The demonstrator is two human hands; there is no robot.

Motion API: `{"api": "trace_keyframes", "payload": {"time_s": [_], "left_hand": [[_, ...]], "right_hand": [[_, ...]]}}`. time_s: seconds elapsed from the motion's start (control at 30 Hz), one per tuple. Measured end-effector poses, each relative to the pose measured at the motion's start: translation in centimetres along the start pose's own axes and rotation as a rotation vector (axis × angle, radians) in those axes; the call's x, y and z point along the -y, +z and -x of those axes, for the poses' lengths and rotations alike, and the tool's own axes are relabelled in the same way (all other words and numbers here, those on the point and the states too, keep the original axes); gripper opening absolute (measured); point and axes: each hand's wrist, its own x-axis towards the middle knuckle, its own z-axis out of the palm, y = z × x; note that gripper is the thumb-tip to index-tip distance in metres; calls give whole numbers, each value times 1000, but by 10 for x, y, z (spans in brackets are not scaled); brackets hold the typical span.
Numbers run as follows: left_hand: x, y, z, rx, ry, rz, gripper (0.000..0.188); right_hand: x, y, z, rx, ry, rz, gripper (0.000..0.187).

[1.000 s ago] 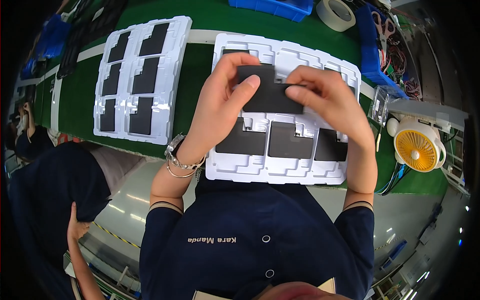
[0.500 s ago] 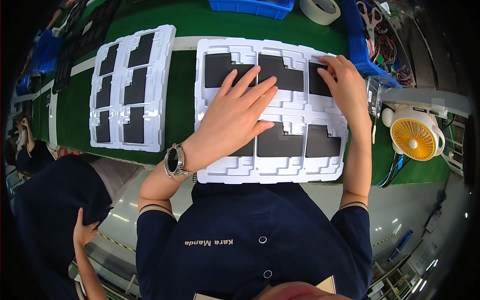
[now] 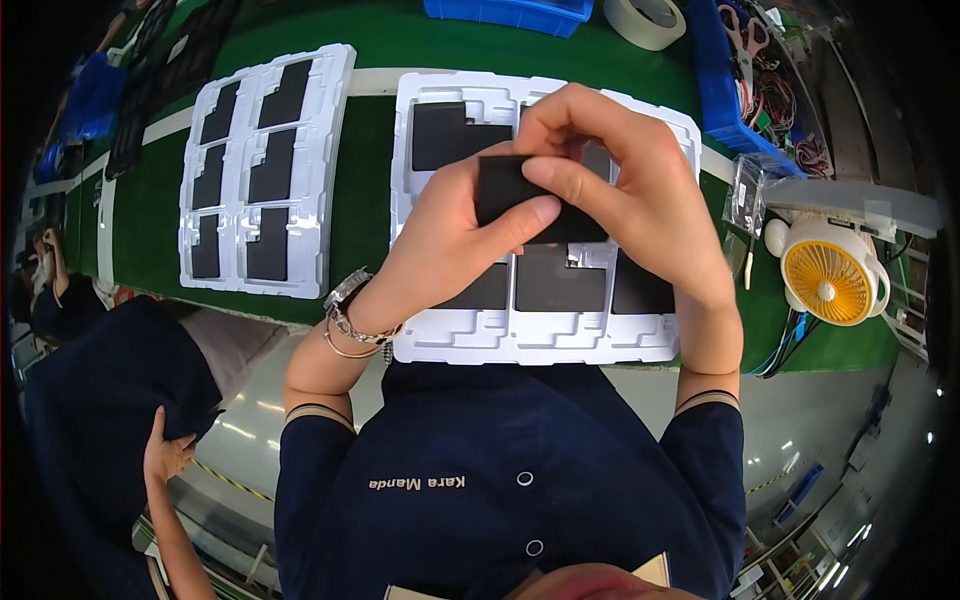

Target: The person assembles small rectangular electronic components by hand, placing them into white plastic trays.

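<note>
A flat black piece (image 3: 502,181) is lifted above the white moulded tray (image 3: 540,347) in front of me. My left hand (image 3: 445,235) grips its left side, thumb on top. My right hand (image 3: 645,190) pinches it from the right, thumb and bent forefinger near its upper edge. Most of the right fingers' undersides are hidden. Below, the tray's pockets hold more flat black pieces, some with a stepped corner: one at the upper left (image 3: 445,138), one at the lower middle (image 3: 560,285) and one at the lower right (image 3: 640,290). My hands cover the upper middle and upper right pockets.
A second white tray (image 3: 322,190) of similar black pieces lies to the left on the green table (image 3: 362,200). Blue bins (image 3: 722,115), a tape roll (image 3: 645,22), scissors (image 3: 745,45) and a white-and-yellow fan (image 3: 826,270) stand around. A co-worker's hand (image 3: 168,455) shows at left.
My left hand was spread over the tray and my right hand was at the upper right piece. Both have come together over the tray's middle, now holding a black piece raised between them.
</note>
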Motion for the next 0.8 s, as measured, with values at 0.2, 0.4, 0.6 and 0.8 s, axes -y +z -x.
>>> {"api": "trace_keyframes", "payload": {"time_s": [0.2, 0.4, 0.6, 0.8], "left_hand": [[6, -14, 4, -150, 3, -9, 24], [12, -10, 3, -169, 41, 72, 21], [11, -11, 4, -155, 55, -25, 19], [11, -12, 5, -210, 117, -116, 19]], "right_hand": [[-20, -1, 7, -166, 193, -179, 12], [-21, 4, 10, 43, 264, -109, 13], [-22, 15, 13, -38, 227, -127, 11], [-23, 26, 14, -158, -118, 188, 9]]}}
